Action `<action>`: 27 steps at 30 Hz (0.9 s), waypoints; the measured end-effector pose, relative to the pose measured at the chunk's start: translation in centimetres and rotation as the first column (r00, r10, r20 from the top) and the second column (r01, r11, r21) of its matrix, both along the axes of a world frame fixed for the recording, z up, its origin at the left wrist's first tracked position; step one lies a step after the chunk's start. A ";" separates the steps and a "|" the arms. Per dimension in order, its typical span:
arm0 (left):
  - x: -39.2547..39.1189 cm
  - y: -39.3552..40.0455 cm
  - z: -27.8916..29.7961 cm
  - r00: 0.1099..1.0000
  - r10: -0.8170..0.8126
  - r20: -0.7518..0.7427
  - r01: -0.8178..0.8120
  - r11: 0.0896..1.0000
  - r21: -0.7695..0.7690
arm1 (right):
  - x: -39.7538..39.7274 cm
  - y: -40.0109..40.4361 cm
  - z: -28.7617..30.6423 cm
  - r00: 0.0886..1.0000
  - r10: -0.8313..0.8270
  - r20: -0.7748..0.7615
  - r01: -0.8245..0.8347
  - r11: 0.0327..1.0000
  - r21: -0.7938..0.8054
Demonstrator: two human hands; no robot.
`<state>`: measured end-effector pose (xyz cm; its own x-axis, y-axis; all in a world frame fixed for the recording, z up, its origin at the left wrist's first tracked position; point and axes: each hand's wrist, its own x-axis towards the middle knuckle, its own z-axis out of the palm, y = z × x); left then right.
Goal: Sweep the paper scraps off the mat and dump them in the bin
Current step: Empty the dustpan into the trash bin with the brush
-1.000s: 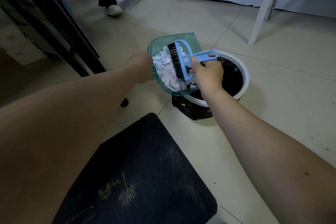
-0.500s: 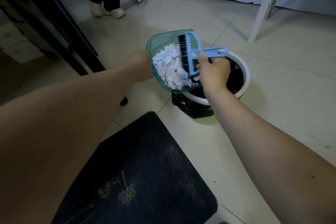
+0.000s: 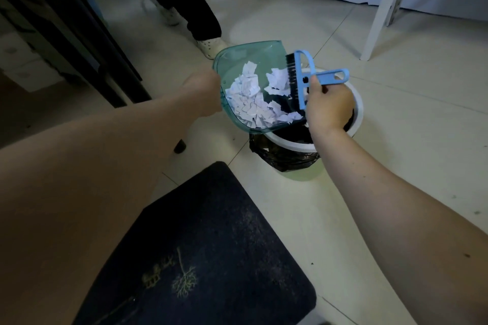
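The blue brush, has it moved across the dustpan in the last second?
Yes. The blue brush has swept from the middle of the dustpan toward its open edge over the bin, pushing paper scraps that way.

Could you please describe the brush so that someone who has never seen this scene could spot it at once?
Find the white bin with a black liner on the tiled floor, beyond the dark mat. Above its rim, a clear green dustpan holds white paper scraps. The brush lies across the dustpan in the right hand: the only light blue thing, with black bristles.
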<state>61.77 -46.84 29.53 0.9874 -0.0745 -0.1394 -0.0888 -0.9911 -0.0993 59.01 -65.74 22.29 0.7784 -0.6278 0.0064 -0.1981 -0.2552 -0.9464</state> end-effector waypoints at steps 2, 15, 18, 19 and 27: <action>0.1 -0.2 -0.1 1.000 -0.007 0.003 0.007 1.000 0.019 | -0.1 1.1 0.5 0.996 0.057 0.071 -0.061 0.996 0.058; -0.1 -0.2 0.5 0.999 -0.038 0.016 0.037 0.996 0.080 | -0.3 0.5 -1.1 0.991 0.066 -0.113 -0.080 0.989 -0.121; -0.1 -0.1 0.6 1.000 -0.024 0.018 0.023 0.998 0.061 | -0.2 -0.1 -0.9 0.997 0.033 -0.073 -0.037 0.998 -0.054; 0.0 0.0 0.6 1.000 -0.017 0.010 0.017 0.999 0.035 | -0.2 0.0 -0.8 0.998 0.028 -0.055 -0.029 0.999 -0.030; 1.0 -0.3 0.0 0.999 0.031 0.009 -0.031 0.999 -0.016 | 0.0 3.8 -0.1 0.966 0.257 0.038 -0.259 0.964 0.056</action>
<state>62.74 -47.10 29.52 0.9905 -0.0459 -0.1295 -0.0571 -0.9948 -0.0845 59.04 -61.99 22.20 0.9139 -0.4058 0.0008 -0.1040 -0.2361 -0.9661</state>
